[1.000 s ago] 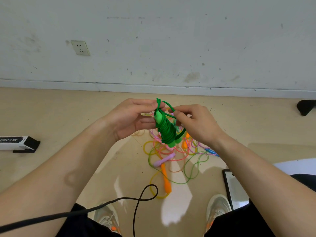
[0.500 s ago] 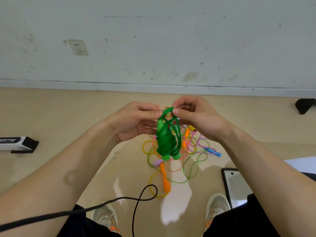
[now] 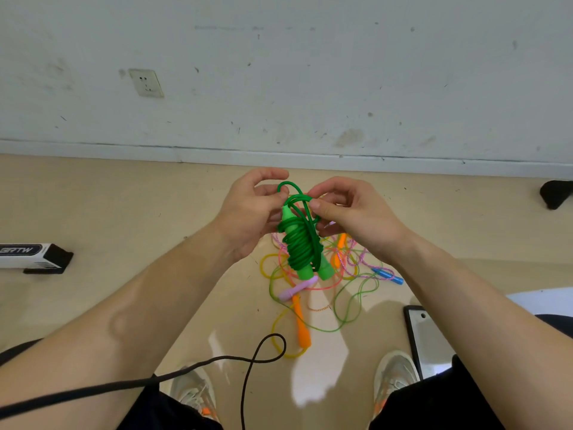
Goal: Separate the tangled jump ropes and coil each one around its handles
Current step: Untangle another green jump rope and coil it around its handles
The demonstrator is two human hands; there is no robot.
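A green jump rope point(image 3: 302, 243) is wound in many turns around its two green handles and hangs upright in the air between my hands. My left hand point(image 3: 248, 212) grips the top of the bundle from the left. My right hand point(image 3: 347, 212) pinches a loose green loop at the top between thumb and fingers. Below, on the floor, lies a tangled pile of ropes point(image 3: 328, 283): yellow, pink, thin green and a striped one, with an orange handle point(image 3: 302, 325), a pink handle point(image 3: 296, 289) and a blue handle point(image 3: 387, 274).
A black cable point(image 3: 248, 361) loops across the floor by my shoes. A phone point(image 3: 424, 339) lies at the right. A black-and-white box point(image 3: 31, 256) sits at the left, a dark object point(image 3: 555, 193) at the far right, and the wall with a socket point(image 3: 145, 83) stands behind.
My hands have lifted the loose green loop higher above the handle tops, and the left fingers have spread apart around it. The bundle hangs about where it was.
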